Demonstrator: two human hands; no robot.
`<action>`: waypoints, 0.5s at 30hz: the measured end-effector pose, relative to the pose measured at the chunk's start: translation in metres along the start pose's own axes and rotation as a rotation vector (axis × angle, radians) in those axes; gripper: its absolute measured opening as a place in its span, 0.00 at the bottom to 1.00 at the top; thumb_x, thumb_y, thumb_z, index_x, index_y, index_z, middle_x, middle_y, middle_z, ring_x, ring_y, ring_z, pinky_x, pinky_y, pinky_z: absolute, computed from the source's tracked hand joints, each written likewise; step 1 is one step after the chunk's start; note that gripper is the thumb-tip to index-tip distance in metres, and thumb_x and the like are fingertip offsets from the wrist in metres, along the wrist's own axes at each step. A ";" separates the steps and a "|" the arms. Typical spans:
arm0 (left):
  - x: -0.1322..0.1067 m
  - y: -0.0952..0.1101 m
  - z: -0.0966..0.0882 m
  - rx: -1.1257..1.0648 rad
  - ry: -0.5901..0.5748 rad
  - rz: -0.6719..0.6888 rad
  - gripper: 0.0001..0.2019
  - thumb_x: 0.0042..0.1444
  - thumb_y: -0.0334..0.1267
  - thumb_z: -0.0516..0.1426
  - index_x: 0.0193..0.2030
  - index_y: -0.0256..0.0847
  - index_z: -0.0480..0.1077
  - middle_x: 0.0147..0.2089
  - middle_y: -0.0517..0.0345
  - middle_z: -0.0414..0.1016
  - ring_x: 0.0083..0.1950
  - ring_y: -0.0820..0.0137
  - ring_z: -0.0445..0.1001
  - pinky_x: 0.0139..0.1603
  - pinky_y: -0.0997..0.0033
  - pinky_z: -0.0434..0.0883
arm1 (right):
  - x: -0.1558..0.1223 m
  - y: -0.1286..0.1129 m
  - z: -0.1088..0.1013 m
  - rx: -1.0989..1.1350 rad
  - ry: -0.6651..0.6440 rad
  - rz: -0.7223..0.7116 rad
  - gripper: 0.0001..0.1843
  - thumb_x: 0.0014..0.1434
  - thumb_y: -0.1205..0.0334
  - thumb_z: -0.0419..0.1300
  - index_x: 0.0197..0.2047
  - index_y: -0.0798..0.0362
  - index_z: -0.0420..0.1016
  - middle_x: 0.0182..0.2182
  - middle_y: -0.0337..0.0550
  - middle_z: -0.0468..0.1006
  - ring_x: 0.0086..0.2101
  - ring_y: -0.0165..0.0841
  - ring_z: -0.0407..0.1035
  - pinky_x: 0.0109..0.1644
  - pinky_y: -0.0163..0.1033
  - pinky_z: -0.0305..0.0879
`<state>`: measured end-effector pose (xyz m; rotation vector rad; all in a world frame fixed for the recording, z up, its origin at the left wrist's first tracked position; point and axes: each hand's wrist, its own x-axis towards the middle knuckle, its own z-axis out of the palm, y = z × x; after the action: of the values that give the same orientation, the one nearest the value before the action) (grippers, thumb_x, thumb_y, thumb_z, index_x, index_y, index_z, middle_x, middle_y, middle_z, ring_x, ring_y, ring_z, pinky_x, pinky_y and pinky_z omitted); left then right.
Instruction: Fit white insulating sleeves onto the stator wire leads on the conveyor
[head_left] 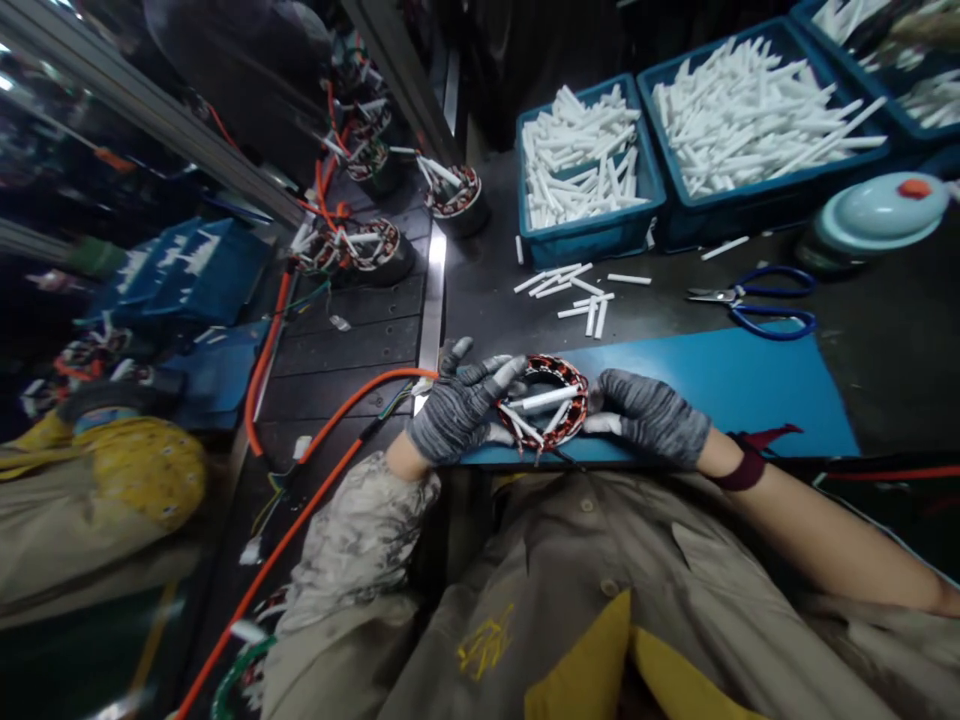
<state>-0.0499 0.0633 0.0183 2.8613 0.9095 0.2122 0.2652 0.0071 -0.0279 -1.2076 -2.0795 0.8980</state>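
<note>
A ring-shaped motor stator (574, 412) with copper-red windings sits over the near edge of the blue mat, in front of my body. Several white sleeves (551, 398) lie across its opening and rim. My left hand (466, 402), in a grey knit glove with whitish fingertips, grips the stator's left side, thumb near and fingers over the far rim, index finger raised. At the right rim my right hand (651, 415), gloved alike, has thumb and fingers closed on the stator's edge. Whether a wire is also pinched there is hidden.
Blue bins (592, 235) of white sleeves stand at the back, with loose sleeves (592, 300) before them. Blue-handled scissors (750, 295) and a light-blue lidded bottle (874, 220) are right. On the left, a slatted conveyor (345, 340) carries stators and orange cables. A co-worker (142, 470) is beyond.
</note>
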 end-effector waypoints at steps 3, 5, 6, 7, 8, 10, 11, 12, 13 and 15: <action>0.005 0.022 0.012 0.089 0.113 -0.080 0.51 0.60 0.69 0.56 0.77 0.33 0.52 0.53 0.41 0.82 0.57 0.52 0.79 0.79 0.41 0.45 | 0.024 0.018 -0.019 -0.309 0.063 0.017 0.19 0.71 0.47 0.56 0.50 0.50 0.81 0.42 0.50 0.83 0.40 0.42 0.76 0.46 0.46 0.73; 0.017 0.040 0.020 0.124 0.160 -0.150 0.52 0.58 0.71 0.56 0.76 0.30 0.55 0.57 0.37 0.80 0.57 0.50 0.79 0.76 0.44 0.53 | 0.046 0.031 -0.033 -0.507 0.111 0.023 0.19 0.71 0.51 0.55 0.52 0.52 0.82 0.48 0.54 0.82 0.44 0.46 0.76 0.49 0.50 0.73; 0.025 0.050 0.024 0.135 0.173 -0.195 0.52 0.57 0.71 0.58 0.75 0.29 0.57 0.59 0.35 0.78 0.58 0.49 0.78 0.74 0.46 0.57 | 0.058 0.037 -0.039 -0.541 0.110 0.019 0.18 0.70 0.54 0.56 0.52 0.52 0.83 0.51 0.55 0.82 0.48 0.48 0.75 0.52 0.52 0.72; 0.034 0.059 0.027 0.139 0.178 -0.245 0.52 0.56 0.70 0.59 0.74 0.29 0.58 0.61 0.33 0.77 0.60 0.48 0.77 0.72 0.48 0.61 | 0.069 0.042 -0.043 -0.564 0.095 0.012 0.17 0.69 0.55 0.57 0.52 0.53 0.83 0.52 0.56 0.81 0.50 0.49 0.74 0.54 0.53 0.72; 0.043 0.068 0.029 0.137 0.174 -0.297 0.52 0.55 0.69 0.61 0.74 0.28 0.59 0.62 0.33 0.76 0.61 0.48 0.76 0.70 0.49 0.63 | 0.079 0.045 -0.045 -0.576 0.072 0.006 0.16 0.68 0.57 0.58 0.52 0.53 0.83 0.53 0.56 0.81 0.51 0.50 0.74 0.57 0.54 0.71; 0.061 0.081 0.030 0.121 0.142 -0.391 0.51 0.55 0.67 0.62 0.73 0.29 0.60 0.63 0.32 0.76 0.63 0.46 0.74 0.68 0.48 0.64 | 0.094 0.048 -0.046 -0.603 0.007 -0.017 0.16 0.67 0.60 0.58 0.52 0.53 0.83 0.55 0.57 0.81 0.54 0.50 0.73 0.59 0.54 0.71; 0.067 0.085 0.029 0.110 0.125 -0.419 0.50 0.56 0.66 0.62 0.74 0.30 0.60 0.64 0.32 0.75 0.64 0.45 0.73 0.68 0.47 0.64 | 0.099 0.048 -0.045 -0.623 -0.025 -0.031 0.16 0.68 0.62 0.58 0.53 0.54 0.82 0.55 0.57 0.80 0.55 0.51 0.73 0.61 0.55 0.70; 0.070 0.087 0.026 0.099 0.109 -0.432 0.49 0.56 0.65 0.63 0.74 0.32 0.60 0.65 0.32 0.73 0.65 0.45 0.72 0.69 0.46 0.64 | 0.102 0.049 -0.045 -0.642 -0.051 -0.044 0.16 0.68 0.63 0.57 0.53 0.54 0.82 0.56 0.58 0.80 0.56 0.51 0.72 0.62 0.56 0.69; 0.071 0.086 0.022 0.086 0.095 -0.429 0.48 0.55 0.64 0.64 0.74 0.33 0.60 0.67 0.33 0.72 0.67 0.44 0.71 0.69 0.46 0.63 | 0.103 0.049 -0.044 -0.657 -0.066 -0.054 0.16 0.68 0.64 0.57 0.53 0.55 0.82 0.57 0.58 0.79 0.58 0.52 0.71 0.63 0.57 0.68; 0.065 0.080 0.012 0.047 0.071 -0.373 0.50 0.52 0.61 0.68 0.75 0.34 0.59 0.69 0.33 0.70 0.68 0.44 0.69 0.70 0.46 0.64 | 0.099 0.050 -0.045 -0.669 -0.068 -0.057 0.15 0.67 0.66 0.56 0.52 0.56 0.81 0.59 0.58 0.78 0.61 0.53 0.69 0.65 0.60 0.65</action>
<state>0.0496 0.0356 0.0259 2.6709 1.4537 0.2551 0.2812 0.1260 -0.0259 -1.4332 -2.5537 0.2027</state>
